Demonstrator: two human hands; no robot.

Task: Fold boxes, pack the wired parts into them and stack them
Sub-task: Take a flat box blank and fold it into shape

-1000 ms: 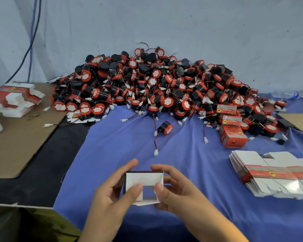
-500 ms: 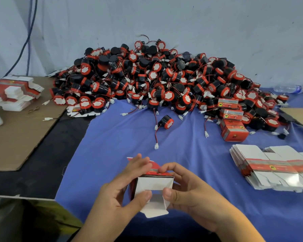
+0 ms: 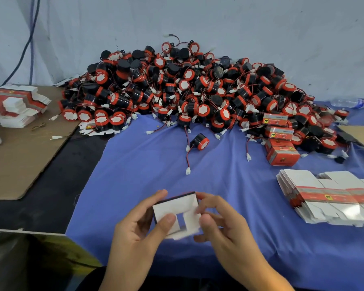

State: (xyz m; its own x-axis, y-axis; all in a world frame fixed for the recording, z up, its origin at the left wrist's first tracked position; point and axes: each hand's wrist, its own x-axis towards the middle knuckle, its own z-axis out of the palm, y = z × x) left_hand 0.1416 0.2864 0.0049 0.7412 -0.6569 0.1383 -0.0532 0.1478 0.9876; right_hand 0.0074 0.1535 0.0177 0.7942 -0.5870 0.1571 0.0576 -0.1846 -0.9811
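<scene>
The small box (image 3: 174, 208) is half folded. Its white inside faces the camera and a dark, red-edged panel runs along its top. Both hands hold it in the air over the near part of the blue cloth (image 3: 229, 175).

The left hand (image 3: 135, 234) pinches the box's left side, with the thumb on the white front flap and the fingers curled behind the top corner. The right hand (image 3: 227, 229) pinches the right side in the same way, its thumb on the lower flap (which is blurred, so its exact fold cannot be told).

Just beyond the hands a single wired part (image 3: 200, 141), black with a red rim, lies alone on the cloth. Its thin lead trails back toward the hands and ends in a white plug. Farther beyond it, the big pile of wired parts (image 3: 187, 91) is heaped against the wall.

Off to the right of the right hand lies a fanned stack of flat box blanks (image 3: 328, 198). Beyond that, at the pile's right edge, several folded red boxes (image 3: 281, 143) are stacked. A clear plastic bottle (image 3: 351, 101) lies farther back still.

Well to the left of the left hand, a brown cardboard sheet (image 3: 19, 160) lies on the dark surface (image 3: 51, 196). A second stack of blanks (image 3: 17, 103) sits at its far end.
</scene>
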